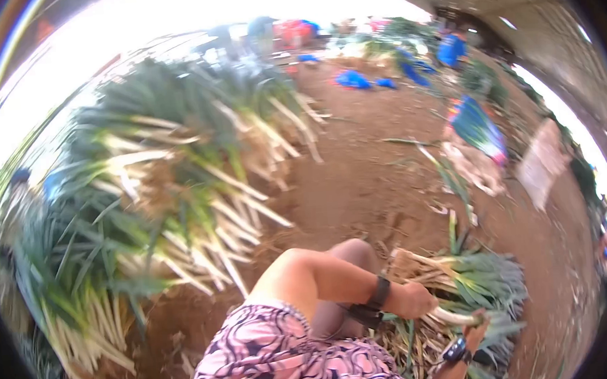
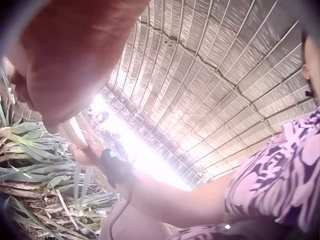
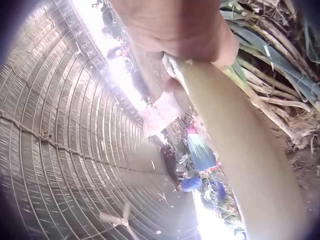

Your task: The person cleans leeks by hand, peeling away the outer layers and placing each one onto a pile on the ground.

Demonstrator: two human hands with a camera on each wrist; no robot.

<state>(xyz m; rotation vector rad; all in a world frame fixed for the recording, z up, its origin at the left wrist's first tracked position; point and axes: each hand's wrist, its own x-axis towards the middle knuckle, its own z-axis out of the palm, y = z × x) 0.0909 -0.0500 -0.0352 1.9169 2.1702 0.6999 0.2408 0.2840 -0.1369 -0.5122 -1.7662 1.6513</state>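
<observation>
A leek (image 1: 454,316) stretches between my two hands, its white shank pale against the pile. My left hand (image 1: 413,299) grips one end, fingers curled round it; in the left wrist view that hand (image 2: 75,65) looms at upper left, with the white shank (image 2: 75,131) below it. At the leek's other end, my right hand (image 1: 476,330) holds on with its fingers. The right wrist view has this hand (image 3: 185,30) at the top and the pale shank (image 3: 237,135) large and close. Under both hands lies a pile of leeks (image 1: 486,275), roots towards me.
Large heaps of leeks (image 1: 176,155) lie to the left on brown soil (image 1: 338,180). A whitish sack (image 1: 545,161) and a colourful bag (image 1: 478,129) stand at right. Blue items (image 1: 352,80) lie further back. A ribbed roof (image 2: 200,65) arches overhead.
</observation>
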